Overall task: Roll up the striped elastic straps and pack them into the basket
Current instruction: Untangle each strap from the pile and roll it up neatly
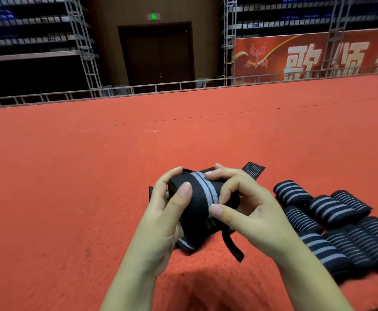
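Red carpet (71, 187) filled the hall floor; finished rolls (331, 212) lay at right. Left hand (168, 212) and right hand (239, 209) both gripped the half-rolled strap (202, 194) above the carpet. Advise even tension, edges aligned. Basket unseen.

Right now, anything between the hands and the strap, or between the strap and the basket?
Nothing between them: left hand and right hand already grip the strap directly. The basket is out of view, so that path can't be judged. Rolled straps lie on the carpet, right.
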Available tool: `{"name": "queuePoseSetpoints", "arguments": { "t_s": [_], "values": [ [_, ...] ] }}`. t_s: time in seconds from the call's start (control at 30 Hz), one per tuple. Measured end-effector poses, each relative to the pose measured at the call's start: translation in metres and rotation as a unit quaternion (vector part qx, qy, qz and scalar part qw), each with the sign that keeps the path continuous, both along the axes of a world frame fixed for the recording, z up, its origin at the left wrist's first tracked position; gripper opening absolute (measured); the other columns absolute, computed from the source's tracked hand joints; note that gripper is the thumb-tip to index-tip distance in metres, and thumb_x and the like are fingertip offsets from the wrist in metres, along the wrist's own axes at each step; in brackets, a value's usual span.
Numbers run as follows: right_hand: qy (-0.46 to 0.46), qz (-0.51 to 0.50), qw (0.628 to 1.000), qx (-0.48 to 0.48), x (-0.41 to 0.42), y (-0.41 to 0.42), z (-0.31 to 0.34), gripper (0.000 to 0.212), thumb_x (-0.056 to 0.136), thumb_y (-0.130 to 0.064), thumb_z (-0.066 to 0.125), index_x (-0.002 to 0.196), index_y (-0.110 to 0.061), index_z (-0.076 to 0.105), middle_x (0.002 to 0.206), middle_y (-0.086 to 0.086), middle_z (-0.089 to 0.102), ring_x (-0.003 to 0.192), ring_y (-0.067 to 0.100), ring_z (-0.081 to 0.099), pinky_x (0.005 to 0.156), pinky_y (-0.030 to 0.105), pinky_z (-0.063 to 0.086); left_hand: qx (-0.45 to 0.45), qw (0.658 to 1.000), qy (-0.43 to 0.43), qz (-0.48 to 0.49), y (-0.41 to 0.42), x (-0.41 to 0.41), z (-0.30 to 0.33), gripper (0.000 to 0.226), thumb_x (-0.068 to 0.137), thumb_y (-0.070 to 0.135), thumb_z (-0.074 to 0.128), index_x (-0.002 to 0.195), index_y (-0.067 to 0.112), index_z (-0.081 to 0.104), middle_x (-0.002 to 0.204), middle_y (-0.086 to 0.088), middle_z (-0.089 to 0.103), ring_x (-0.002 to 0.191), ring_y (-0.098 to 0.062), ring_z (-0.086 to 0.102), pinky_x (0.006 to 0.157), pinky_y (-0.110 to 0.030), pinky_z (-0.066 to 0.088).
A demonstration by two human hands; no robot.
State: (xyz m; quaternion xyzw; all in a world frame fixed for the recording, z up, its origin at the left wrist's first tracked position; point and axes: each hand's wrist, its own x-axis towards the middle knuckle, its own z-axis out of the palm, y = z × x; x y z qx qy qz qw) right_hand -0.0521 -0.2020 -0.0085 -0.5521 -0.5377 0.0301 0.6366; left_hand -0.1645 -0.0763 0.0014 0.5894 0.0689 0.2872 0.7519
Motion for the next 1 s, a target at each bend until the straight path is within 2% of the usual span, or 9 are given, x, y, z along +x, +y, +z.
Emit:
{"name": "queuePoseSetpoints", "arguments": {
  "t_s": [0.07, 0.13, 0.27, 0.43, 0.57, 0.67, 0.73, 0.87, 1.0],
  "values": [
    [0.039, 0.02, 0.999, 0.012, -0.002, 0.002, 0.003, 0.013, 0.077, -0.03, 0.067, 0.088, -0.025, 0.062, 0.12, -0.006, 0.065, 0.13, 0.007, 0.047, 0.098, 0.016, 0.04, 0.02, 1.0, -0.015, -0.005, 0.002, -0.001, -0.004, 0.057, 0.057, 0.039, 0.075, 0.113, 0.04, 0.065, 0.122, -0.008, 0.066, 0.103, -0.025, 0.068, 0.083, -0.041, 0.057],
    [0.107, 0.017, 0.994, 0.032, -0.002, 0.002, 0.004, 0.032, 0.077, -0.029, 0.067, 0.108, -0.023, 0.06, 0.124, -0.003, 0.062, 0.125, 0.007, 0.052, 0.091, 0.016, 0.045, 0.028, 0.999, -0.02, -0.012, 0.004, -0.001, -0.004, 0.057, 0.057, 0.027, 0.071, 0.112, 0.041, 0.067, 0.111, -0.005, 0.067, 0.091, -0.02, 0.068, 0.07, -0.031, 0.056],
    [0.185, 0.027, 0.981, -0.057, 0.004, -0.002, 0.004, 0.051, 0.078, -0.035, 0.066, 0.127, -0.037, 0.05, 0.123, -0.006, 0.059, 0.105, 0.002, 0.063, 0.079, 0.016, 0.05, 0.065, 0.997, -0.029, -0.023, 0.004, -0.003, -0.001, 0.067, 0.053, 0.024, 0.067, 0.115, 0.047, 0.066, 0.098, 0.001, 0.069, 0.086, -0.016, 0.065, 0.073, -0.026, 0.055],
    [0.241, 0.004, 0.965, -0.107, 0.009, -0.009, -0.002, 0.051, 0.073, -0.025, 0.072, 0.121, -0.029, 0.056, 0.114, -0.001, 0.059, 0.085, 0.009, 0.07, 0.066, 0.025, 0.055, 0.015, 0.999, 0.014, -0.036, 0.003, 0.01, -0.011, 0.072, 0.058, 0.006, 0.059, 0.117, 0.046, 0.066, 0.09, -0.003, 0.063, 0.079, -0.022, 0.051, 0.066, -0.029, 0.047],
    [0.301, -0.074, 0.949, -0.059, 0.012, -0.013, -0.016, 0.037, 0.082, -0.009, 0.071, 0.115, -0.019, 0.056, 0.103, 0.0, 0.061, 0.075, 0.009, 0.067, 0.074, 0.05, 0.056, -0.068, 0.997, 0.043, -0.017, -0.004, 0.032, -0.031, 0.068, 0.067, 0.015, 0.067, 0.133, 0.03, 0.055, 0.124, -0.003, 0.064, 0.1, -0.021, 0.066, 0.066, -0.031, 0.054],
    [0.344, -0.114, 0.931, -0.034, 0.022, -0.026, -0.026, 0.036, 0.081, -0.006, 0.069, 0.113, -0.015, 0.055, 0.106, 0.006, 0.06, 0.08, 0.01, 0.065, 0.078, 0.051, 0.055, -0.084, 0.991, 0.085, -0.056, -0.021, 0.05, -0.043, 0.062, 0.077, 0.018, 0.076, 0.133, 0.015, 0.052, 0.123, -0.013, 0.066, 0.103, -0.027, 0.068, 0.079, -0.04, 0.059],
    [0.333, -0.14, 0.931, -0.045, 0.034, -0.04, -0.031, 0.035, 0.08, -0.005, 0.071, 0.11, -0.017, 0.055, 0.109, 0.007, 0.06, 0.084, 0.011, 0.066, 0.082, 0.044, 0.057, -0.075, 0.989, 0.104, -0.071, -0.032, 0.064, -0.048, 0.053, 0.081, 0.018, 0.069, 0.13, 0.01, 0.054, 0.117, -0.017, 0.068, 0.096, -0.028, 0.069, 0.084, -0.043, 0.059],
    [0.221, -0.179, 0.947, -0.152, 0.068, -0.075, -0.032, 0.037, 0.077, -0.016, 0.078, 0.1, -0.025, 0.051, 0.098, -0.005, 0.064, 0.091, 0.006, 0.062, 0.085, 0.035, 0.05, -0.048, 0.99, 0.115, -0.071, -0.046, 0.095, -0.052, 0.038, 0.092, 0.005, 0.058, 0.128, 0.016, 0.056, 0.118, -0.015, 0.068, 0.097, -0.026, 0.067, 0.074, -0.034, 0.059],
    [0.16, -0.169, 0.941, -0.247, 0.103, -0.11, -0.027, 0.053, 0.068, -0.037, 0.082, 0.11, -0.036, 0.049, 0.113, -0.007, 0.062, 0.105, 0.008, 0.061, 0.095, 0.036, 0.05, -0.001, 0.986, 0.123, -0.109, -0.067, 0.133, -0.051, 0.041, 0.078, 0.012, 0.069, 0.116, 0.025, 0.064, 0.109, -0.006, 0.068, 0.088, -0.017, 0.065, 0.07, -0.029, 0.056]
  ]
}}
